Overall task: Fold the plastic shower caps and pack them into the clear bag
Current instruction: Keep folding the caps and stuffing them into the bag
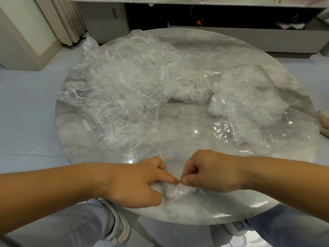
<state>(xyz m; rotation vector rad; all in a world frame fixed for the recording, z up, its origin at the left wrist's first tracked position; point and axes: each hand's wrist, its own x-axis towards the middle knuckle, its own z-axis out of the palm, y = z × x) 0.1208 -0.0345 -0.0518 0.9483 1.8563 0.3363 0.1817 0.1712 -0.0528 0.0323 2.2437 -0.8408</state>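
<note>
At the bench (179,125) near edge the left hand (140,182) and right hand (211,172) pinch a cap (175,191) folded small, so folding looks nearly done and next it likely needs carrying into the bag (258,106) at the right edge.

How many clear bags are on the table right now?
1: the bag lies on the table's right side, holding folded caps. The loose pile on the left could hide another.
</note>
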